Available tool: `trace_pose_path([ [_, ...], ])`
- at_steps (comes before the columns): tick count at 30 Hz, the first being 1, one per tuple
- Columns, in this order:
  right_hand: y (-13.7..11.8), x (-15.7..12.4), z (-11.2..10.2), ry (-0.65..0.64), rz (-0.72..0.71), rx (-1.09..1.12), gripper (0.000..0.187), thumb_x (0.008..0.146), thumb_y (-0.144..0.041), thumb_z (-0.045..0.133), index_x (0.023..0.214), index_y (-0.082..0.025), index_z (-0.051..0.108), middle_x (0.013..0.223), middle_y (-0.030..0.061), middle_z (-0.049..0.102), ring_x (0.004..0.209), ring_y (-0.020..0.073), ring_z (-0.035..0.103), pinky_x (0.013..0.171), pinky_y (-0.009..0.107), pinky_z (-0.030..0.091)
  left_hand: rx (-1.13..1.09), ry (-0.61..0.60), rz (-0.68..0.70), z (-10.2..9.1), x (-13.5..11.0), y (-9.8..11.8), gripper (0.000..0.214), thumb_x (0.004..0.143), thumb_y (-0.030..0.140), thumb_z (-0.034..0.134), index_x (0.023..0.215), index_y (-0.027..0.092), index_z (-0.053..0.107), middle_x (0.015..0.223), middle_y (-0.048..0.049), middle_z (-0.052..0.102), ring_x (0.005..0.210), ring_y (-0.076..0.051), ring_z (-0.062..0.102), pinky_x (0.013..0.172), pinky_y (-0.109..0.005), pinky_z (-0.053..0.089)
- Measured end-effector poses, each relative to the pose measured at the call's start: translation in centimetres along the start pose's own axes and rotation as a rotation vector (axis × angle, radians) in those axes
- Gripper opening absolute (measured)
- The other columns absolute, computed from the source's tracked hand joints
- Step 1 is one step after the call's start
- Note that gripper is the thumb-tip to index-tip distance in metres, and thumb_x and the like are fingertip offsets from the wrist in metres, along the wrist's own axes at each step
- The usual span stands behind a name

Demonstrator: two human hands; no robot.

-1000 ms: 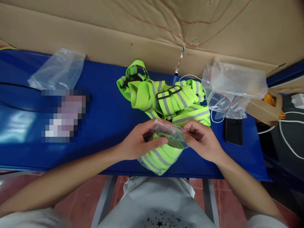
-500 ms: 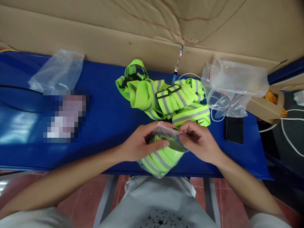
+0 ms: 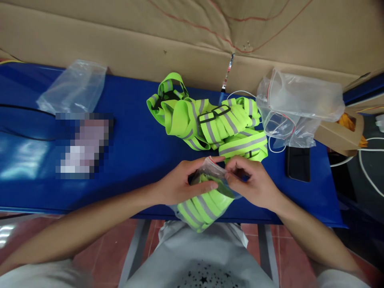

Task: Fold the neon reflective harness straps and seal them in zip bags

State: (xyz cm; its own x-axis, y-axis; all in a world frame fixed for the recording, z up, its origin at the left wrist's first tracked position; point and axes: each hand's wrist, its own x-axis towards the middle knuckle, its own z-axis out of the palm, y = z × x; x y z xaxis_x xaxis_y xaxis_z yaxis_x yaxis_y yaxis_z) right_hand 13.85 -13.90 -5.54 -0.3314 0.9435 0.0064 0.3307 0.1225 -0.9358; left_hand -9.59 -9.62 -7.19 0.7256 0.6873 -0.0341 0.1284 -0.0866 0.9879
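Observation:
A clear zip bag (image 3: pixel 213 169) with a red seal line is between my hands at the table's front edge. Inside it lies a folded lime-green reflective strap (image 3: pixel 199 210) with grey stripes. My left hand (image 3: pixel 183 186) grips the bag's left side, thumb across the front and fingers behind. My right hand (image 3: pixel 250 180) pinches the upper right corner by the seal; its fingertips are partly hidden. Just beyond my hands lies a heap of lime-green reflective straps (image 3: pixel 183 120) with black buckles.
Several empty clear bags (image 3: pixel 309 96) lie at the back right, near a black phone (image 3: pixel 298 164) and a cardboard box (image 3: pixel 342 134). Another clear bag (image 3: pixel 76 88) lies at the back left, beside a blurred-out item (image 3: pixel 87 146). A brown covering stands behind the blue table (image 3: pixel 129 148).
Both hands keep their grip on the bag. The bag's strap-filled lower end has dropped slightly towards me, and the view has shifted a little.

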Motion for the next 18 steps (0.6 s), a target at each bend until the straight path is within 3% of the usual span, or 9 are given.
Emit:
trace_pose_path([
  [4,-0.2,0.0,-0.9,-0.084,0.055,0.097,0.004,0.097,-0.023,0.066,0.095,-0.02,0.067,0.078,-0.003,0.064,0.067,0.0072,0.057,0.06,0.019,0.045,-0.156,-0.035,-0.06,-0.2,-0.1,-0.2,0.062,0.093,0.036,0.074,0.15,0.019,0.057,0.119,-0.0076,0.079,0.096,-0.017,0.075,0.083,-0.024,0.059],
  [8,-0.5,0.3,-2.1,-0.212,0.169,0.269,0.013,0.097,-0.031,0.07,0.098,-0.018,0.073,0.08,0.0002,0.07,0.067,0.0084,0.062,0.061,0.019,0.049,-0.313,-0.149,-0.129,-0.7,-0.2,-0.1,0.061,0.096,0.034,0.072,0.153,0.022,0.055,0.129,-0.0101,0.076,0.106,-0.02,0.075,0.086,-0.026,0.06],
  [14,0.1,0.6,-2.2,-0.364,0.38,0.57,0.022,0.092,-0.036,0.076,0.086,-0.017,0.068,0.072,-0.0007,0.066,0.059,0.0093,0.06,0.053,0.02,0.051,-0.248,-0.267,-0.029,-1.3,-0.2,0.2,0.057,0.103,0.03,0.063,0.158,0.027,0.049,0.138,-0.0089,0.073,0.122,-0.024,0.07,0.106,-0.033,0.054],
  [16,0.1,0.4,-1.8,-0.333,0.35,0.483,0.021,0.093,-0.035,0.074,0.085,-0.017,0.067,0.072,-0.0013,0.066,0.058,0.0088,0.06,0.053,0.02,0.051,-0.221,-0.272,-0.003,-1.2,-0.2,0.1,0.057,0.104,0.031,0.06,0.16,0.026,0.046,0.138,-0.0093,0.073,0.12,-0.023,0.07,0.104,-0.033,0.054],
  [18,0.0,0.2,-1.4,-0.256,0.255,0.285,0.018,0.093,-0.034,0.073,0.088,-0.017,0.067,0.075,-0.0011,0.068,0.061,0.0083,0.061,0.056,0.019,0.05,-0.174,-0.262,0.008,-1.0,-0.1,-0.2,0.058,0.105,0.033,0.057,0.161,0.024,0.044,0.128,-0.0095,0.076,0.104,-0.019,0.073,0.089,-0.028,0.056],
])
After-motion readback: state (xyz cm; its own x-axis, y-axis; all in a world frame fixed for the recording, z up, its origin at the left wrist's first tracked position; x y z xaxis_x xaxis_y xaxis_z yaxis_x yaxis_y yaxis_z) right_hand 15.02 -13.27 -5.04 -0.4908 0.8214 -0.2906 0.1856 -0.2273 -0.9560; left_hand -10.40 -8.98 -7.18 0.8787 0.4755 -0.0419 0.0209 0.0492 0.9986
